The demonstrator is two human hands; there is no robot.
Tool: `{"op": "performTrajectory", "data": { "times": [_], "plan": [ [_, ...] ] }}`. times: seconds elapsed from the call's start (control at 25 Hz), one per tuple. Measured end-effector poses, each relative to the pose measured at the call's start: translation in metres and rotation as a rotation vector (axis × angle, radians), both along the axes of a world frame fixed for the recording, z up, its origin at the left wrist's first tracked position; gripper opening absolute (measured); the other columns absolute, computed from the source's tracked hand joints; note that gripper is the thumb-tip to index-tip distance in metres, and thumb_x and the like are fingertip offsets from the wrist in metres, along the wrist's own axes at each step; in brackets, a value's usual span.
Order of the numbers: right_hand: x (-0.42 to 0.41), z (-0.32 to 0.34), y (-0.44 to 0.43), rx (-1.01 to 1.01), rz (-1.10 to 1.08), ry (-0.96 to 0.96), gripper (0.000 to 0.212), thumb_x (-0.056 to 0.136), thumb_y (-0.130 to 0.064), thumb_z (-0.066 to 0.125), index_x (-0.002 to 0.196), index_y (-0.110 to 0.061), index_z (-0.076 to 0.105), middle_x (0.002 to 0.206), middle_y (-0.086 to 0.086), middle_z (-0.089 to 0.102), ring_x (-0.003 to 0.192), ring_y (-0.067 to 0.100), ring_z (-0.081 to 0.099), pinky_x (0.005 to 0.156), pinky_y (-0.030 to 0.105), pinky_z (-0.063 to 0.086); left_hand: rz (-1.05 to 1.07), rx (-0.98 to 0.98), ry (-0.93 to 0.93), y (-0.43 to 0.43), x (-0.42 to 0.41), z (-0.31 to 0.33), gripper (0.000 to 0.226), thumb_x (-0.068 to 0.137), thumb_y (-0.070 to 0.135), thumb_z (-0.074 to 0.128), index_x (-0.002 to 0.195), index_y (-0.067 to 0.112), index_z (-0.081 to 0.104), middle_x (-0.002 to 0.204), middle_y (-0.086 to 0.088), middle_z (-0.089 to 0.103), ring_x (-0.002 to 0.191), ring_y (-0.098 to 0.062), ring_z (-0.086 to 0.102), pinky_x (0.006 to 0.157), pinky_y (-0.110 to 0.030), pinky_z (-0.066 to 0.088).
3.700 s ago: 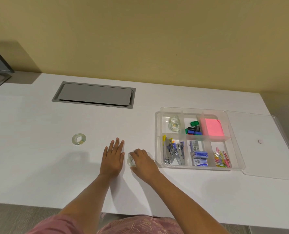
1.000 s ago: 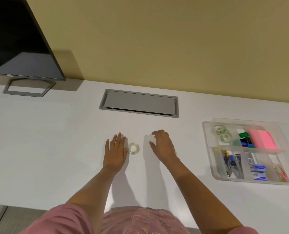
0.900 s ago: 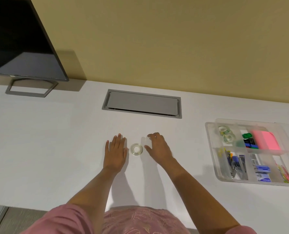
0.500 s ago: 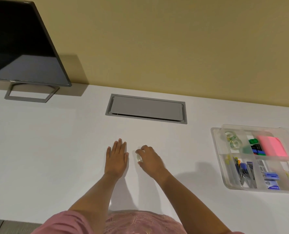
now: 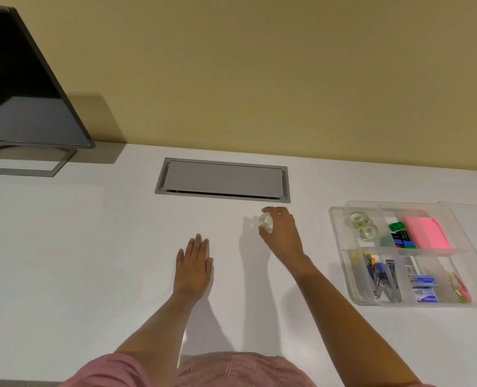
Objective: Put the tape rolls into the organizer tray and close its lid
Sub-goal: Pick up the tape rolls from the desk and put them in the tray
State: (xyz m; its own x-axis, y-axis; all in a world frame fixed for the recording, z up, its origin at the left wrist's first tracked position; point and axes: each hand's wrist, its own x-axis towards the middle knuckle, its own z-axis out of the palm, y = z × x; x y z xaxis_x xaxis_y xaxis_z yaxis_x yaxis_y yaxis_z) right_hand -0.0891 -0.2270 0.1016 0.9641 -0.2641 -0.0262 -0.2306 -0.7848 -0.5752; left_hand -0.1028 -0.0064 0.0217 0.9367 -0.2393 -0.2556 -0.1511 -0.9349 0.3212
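My right hand [image 5: 283,237] holds a clear tape roll [image 5: 266,223] between thumb and fingers, lifted above the white desk, left of the organizer tray. The clear organizer tray [image 5: 340,263] lies at the right with its lid off; two tape rolls [image 5: 363,226] rest in its far left compartment. The clear lid [image 5: 471,210] shows only as an edge behind the tray at the right border. My left hand [image 5: 194,265] lies flat on the desk, fingers together, holding nothing.
A grey cable hatch [image 5: 223,180] is set into the desk beyond my hands. A dark monitor [image 5: 22,88] on a grey stand is at the far left. The tray's other compartments hold a pink pad, clips, staplers, staple boxes and paper clips.
My right hand closed on the tape roll beside my left hand, lifted it off the desk and moved it right toward the tray. The left hand stayed flat.
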Motion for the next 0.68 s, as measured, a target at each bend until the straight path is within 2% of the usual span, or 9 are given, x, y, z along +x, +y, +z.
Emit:
{"op": "performTrajectory", "data": {
  "times": [0.12, 0.28, 0.44, 0.52, 0.68],
  "plan": [
    [-0.005, 0.009, -0.048, -0.028, -0.104, -0.013, 0.042, 0.082, -0.009, 0.067, 0.123, -0.013, 0.057, 0.128, 0.013, 0.053, 0.113, 0.031, 0.053, 0.091, 0.03, 0.044, -0.019, 0.02, 0.008, -0.026, -0.007, 0.002, 0.053, 0.104, 0.03, 0.021, 0.153, 0.019, 0.003, 0.162, -0.001, -0.006, 0.15, -0.018, -0.002, 0.123, -0.039, 0.003],
    [-0.025, 0.016, -0.119, -0.039, -0.203, -0.022, 0.042, 0.081, -0.003, 0.066, 0.121, -0.01, 0.059, 0.127, 0.018, 0.05, 0.111, 0.036, 0.052, 0.09, 0.037, 0.046, -0.034, 0.027, 0.017, -0.071, -0.019, 0.006, 0.053, 0.104, 0.03, 0.021, 0.153, 0.019, 0.003, 0.162, -0.001, -0.006, 0.15, -0.018, -0.002, 0.123, -0.039, 0.004],
    [-0.049, 0.013, -0.182, -0.055, -0.279, 0.014, 0.041, 0.082, -0.003, 0.067, 0.122, -0.009, 0.059, 0.129, 0.018, 0.05, 0.114, 0.036, 0.051, 0.088, 0.037, 0.048, -0.056, 0.037, 0.008, -0.121, -0.034, 0.007, 0.053, 0.104, 0.03, 0.021, 0.153, 0.019, 0.004, 0.162, -0.001, -0.005, 0.15, -0.018, -0.001, 0.123, -0.039, 0.005],
    [-0.058, 0.01, -0.206, -0.077, -0.275, 0.047, 0.041, 0.081, -0.003, 0.066, 0.122, -0.009, 0.058, 0.129, 0.018, 0.05, 0.114, 0.036, 0.051, 0.084, 0.037, 0.048, -0.064, 0.023, 0.005, -0.147, -0.04, 0.008, 0.053, 0.104, 0.03, 0.022, 0.153, 0.019, 0.004, 0.163, -0.001, -0.004, 0.15, -0.018, -0.001, 0.123, -0.039, 0.005],
    [-0.065, -0.001, -0.237, -0.174, -0.167, 0.15, 0.042, 0.084, -0.007, 0.064, 0.125, -0.011, 0.055, 0.13, 0.015, 0.05, 0.117, 0.031, 0.049, 0.087, 0.038, 0.05, -0.068, 0.015, -0.004, -0.193, -0.049, 0.007, 0.053, 0.104, 0.031, 0.022, 0.153, 0.019, 0.005, 0.163, -0.001, -0.003, 0.15, -0.018, 0.0, 0.123, -0.038, 0.005]
  ]
}}
